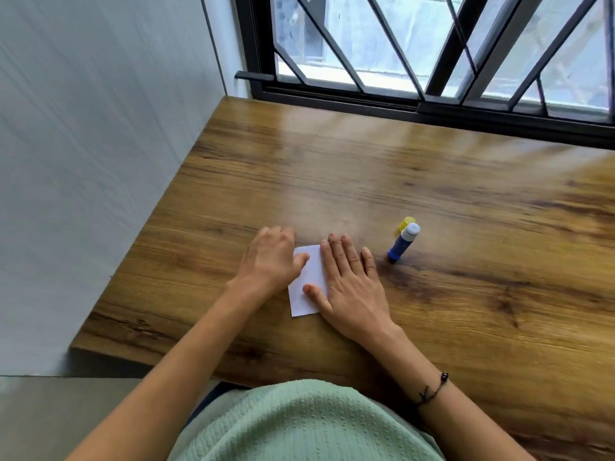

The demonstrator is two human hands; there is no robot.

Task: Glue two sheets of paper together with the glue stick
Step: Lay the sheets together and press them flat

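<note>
Wood-grain table [416,181] is set against a barred window [432,44], with a pale wall [100,128] along its left side. White paper [311,277] is seen lying flat on the table near the front edge, left of centre; whether one sheet or two stacked sheets are present cannot be told, as only a single white rectangle is visible between the hands.

The paper's left edge is covered by the left hand [271,257], whose fingers are loosely curled, knuckles up, with the thumb laid across the sheet. Nothing is gripped by it. The right edge is covered by the right hand [349,281], laid palm down with the fingers extended flat and close together, fingertips reaching past the far edge of the paper, the thumb resting on the sheet's lower part. Nothing is held in this hand either; both are pressed onto the paper.

A blue glue stick [403,242] is noted standing uncapped, just to the right of the right hand and apart from it. Its yellow cap [405,222] is seen directly behind it. A dark beaded bracelet [434,389] is worn on the right forearm. A pale green knitted top [306,424] fills the lower foreground.
</note>
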